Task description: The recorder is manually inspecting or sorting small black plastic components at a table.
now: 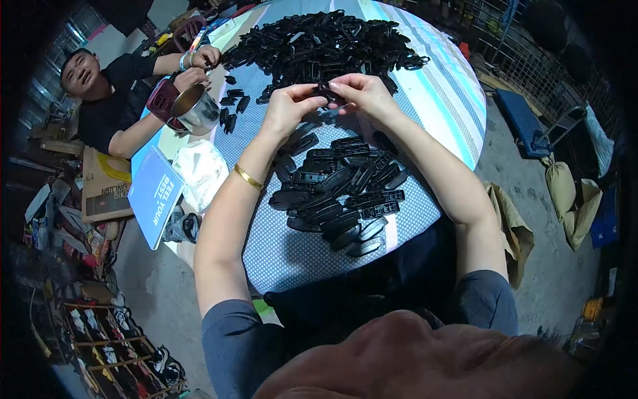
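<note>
Both my hands meet over the round table, at the near edge of a big heap of black plastic parts [319,43]. My left hand [290,106] pinches a small black plastic part [325,92] between thumb and fingers. On its other side my right hand [365,96] grips the same piece with its fingertips. Fingers cover most of the piece, so its exact kind does not show. Closer to me, between my forearms, lies a second pile of long black plastic pieces [339,189]. Some of these have slots, others smooth rounded backs.
A co-worker [116,93] sits at the left, hands by a few loose black parts [232,103]. Near them stand a metal mug [198,112] and a phone [161,100]. A white plastic bag [201,173] and a blue notebook [156,193] lie at the table's left edge.
</note>
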{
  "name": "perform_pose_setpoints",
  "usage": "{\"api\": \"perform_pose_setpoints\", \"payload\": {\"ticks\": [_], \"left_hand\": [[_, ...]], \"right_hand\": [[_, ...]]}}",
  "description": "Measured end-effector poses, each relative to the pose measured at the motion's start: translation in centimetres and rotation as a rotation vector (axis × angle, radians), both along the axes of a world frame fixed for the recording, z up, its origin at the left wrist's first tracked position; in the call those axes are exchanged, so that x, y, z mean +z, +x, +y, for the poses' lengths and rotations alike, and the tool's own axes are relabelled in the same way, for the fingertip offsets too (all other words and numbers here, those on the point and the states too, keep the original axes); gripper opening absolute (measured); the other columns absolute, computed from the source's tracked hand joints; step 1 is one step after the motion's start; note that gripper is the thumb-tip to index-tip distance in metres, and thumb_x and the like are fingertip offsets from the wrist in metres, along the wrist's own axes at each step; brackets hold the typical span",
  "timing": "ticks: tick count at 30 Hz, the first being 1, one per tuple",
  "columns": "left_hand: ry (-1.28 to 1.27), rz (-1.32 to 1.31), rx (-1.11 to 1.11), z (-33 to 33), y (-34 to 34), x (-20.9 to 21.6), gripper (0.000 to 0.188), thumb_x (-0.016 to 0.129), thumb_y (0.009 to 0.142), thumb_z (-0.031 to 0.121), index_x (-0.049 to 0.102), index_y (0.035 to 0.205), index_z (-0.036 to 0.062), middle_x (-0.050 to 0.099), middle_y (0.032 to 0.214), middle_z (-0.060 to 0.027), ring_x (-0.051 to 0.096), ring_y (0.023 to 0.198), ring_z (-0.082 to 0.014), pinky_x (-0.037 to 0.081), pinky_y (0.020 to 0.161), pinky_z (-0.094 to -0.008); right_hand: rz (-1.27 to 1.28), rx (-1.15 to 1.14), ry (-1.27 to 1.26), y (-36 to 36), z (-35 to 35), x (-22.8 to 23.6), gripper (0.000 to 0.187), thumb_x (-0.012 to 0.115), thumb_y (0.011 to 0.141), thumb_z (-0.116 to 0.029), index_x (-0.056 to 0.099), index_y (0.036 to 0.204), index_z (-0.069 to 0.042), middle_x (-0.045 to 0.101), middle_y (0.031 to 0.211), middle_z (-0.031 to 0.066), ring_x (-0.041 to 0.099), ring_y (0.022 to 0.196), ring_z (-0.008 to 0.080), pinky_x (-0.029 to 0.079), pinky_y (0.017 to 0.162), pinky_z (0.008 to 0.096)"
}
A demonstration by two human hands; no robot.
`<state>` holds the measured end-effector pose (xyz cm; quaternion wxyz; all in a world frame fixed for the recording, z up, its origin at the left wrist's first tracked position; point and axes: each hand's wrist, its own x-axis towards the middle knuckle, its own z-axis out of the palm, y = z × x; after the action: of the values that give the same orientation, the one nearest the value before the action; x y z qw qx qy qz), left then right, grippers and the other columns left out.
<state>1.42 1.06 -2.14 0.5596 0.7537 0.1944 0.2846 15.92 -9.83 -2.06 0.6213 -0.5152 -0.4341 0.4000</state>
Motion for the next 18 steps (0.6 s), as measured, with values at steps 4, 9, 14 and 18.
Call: {"api": "perform_pose_setpoints", "payload": {"ticks": [4, 9, 14, 18], "left_hand": [[0.106, 0.027, -0.002, -0.7, 0.0, 0.7, 0.028, 0.064, 0.075, 0.006, 0.061, 0.102, -0.0004, 0.062, 0.089, -0.0037, 0.056, 0.076, -0.0083, 0.045, 0.069, -0.0213], [-0.267, -0.155, 0.015, -1.6, 0.7, 0.2, 0.030, 0.064, 0.075, 0.005, 0.058, 0.104, -0.0016, 0.063, 0.093, -0.0088, 0.060, 0.079, -0.0132, 0.048, 0.074, -0.0246], [-0.423, -0.293, -0.027, -1.4, 0.8, -0.1, 0.031, 0.056, 0.081, 0.005, 0.053, 0.111, -0.0020, 0.060, 0.100, -0.0117, 0.059, 0.086, -0.0157, 0.048, 0.079, -0.0271], [-0.440, -0.293, -0.120, -1.2, 0.6, 0.5, 0.029, 0.051, 0.085, 0.007, 0.051, 0.113, -0.0015, 0.059, 0.104, -0.0111, 0.056, 0.090, -0.0143, 0.045, 0.081, -0.0259]], "right_hand": [[-0.206, -0.028, -0.043, 0.1, -0.2, 0.2, 0.020, 0.058, 0.083, -0.018, 0.061, 0.093, -0.001, 0.063, 0.080, 0.0049, 0.060, 0.068, 0.0078, 0.046, 0.051, 0.0191], [-0.521, -0.256, 0.164, -0.2, 0.4, -1.5, 0.021, 0.060, 0.081, -0.020, 0.061, 0.090, -0.001, 0.062, 0.073, 0.0047, 0.059, 0.058, 0.0086, 0.045, 0.048, 0.0204], [-0.517, -0.260, 0.019, -1.4, -0.2, -0.2, 0.030, 0.062, 0.080, -0.024, 0.057, 0.096, 0.001, 0.060, 0.071, 0.0047, 0.057, 0.056, 0.0088, 0.044, 0.047, 0.0211], [-0.370, 0.000, 0.027, -0.7, -0.1, -0.6, 0.035, 0.063, 0.079, -0.026, 0.057, 0.102, 0.000, 0.058, 0.068, 0.0008, 0.055, 0.059, 0.0075, 0.044, 0.051, 0.0207]]}}
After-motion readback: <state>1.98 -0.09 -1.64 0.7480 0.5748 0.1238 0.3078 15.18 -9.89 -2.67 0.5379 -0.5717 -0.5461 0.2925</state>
